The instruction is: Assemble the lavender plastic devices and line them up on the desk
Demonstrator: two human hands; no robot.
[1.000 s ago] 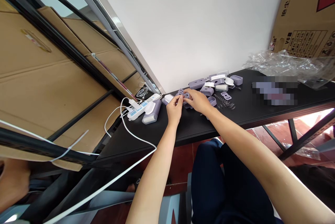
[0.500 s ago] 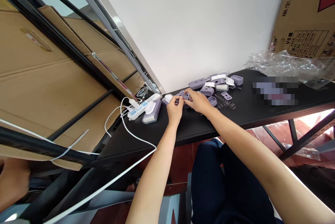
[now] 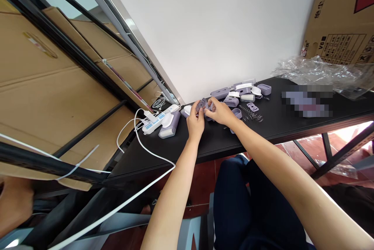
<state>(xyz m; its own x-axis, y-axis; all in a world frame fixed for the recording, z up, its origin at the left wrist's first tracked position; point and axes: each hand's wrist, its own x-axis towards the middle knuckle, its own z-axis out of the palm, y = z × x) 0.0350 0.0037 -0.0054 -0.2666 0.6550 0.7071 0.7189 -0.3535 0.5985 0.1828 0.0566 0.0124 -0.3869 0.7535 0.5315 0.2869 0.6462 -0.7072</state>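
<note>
My left hand [image 3: 195, 122] is closed on a small purple plastic part [image 3: 201, 104] held just above the black table. Close beside it, my right hand [image 3: 218, 111] has its fingers bent round another bit of purple plastic, partly hidden by the fingers. To the right of my hands lie a purple open frame [image 3: 237, 113], a flat purple plate [image 3: 253, 107] with holes and several loose metal springs [image 3: 254, 116]. Behind them are purple housings [image 3: 231, 101] and white bristled brush heads [image 3: 244, 86]. An assembled purple-and-white piece [image 3: 169, 124] rests left of my hands.
A white power strip [image 3: 154, 123] with plugs and cables sits at the table's left end. One white cable [image 3: 154, 155] hangs across the front edge. Clear plastic wrap [image 3: 318, 71] and a cardboard box [image 3: 341, 20] stand at right. Another person's arm [image 3: 16, 203] shows lower left.
The purple part at my left hand has turned up and shows more plainly between the fingers. My right fingers have shifted slightly, and both arms stay nearly in place.
</note>
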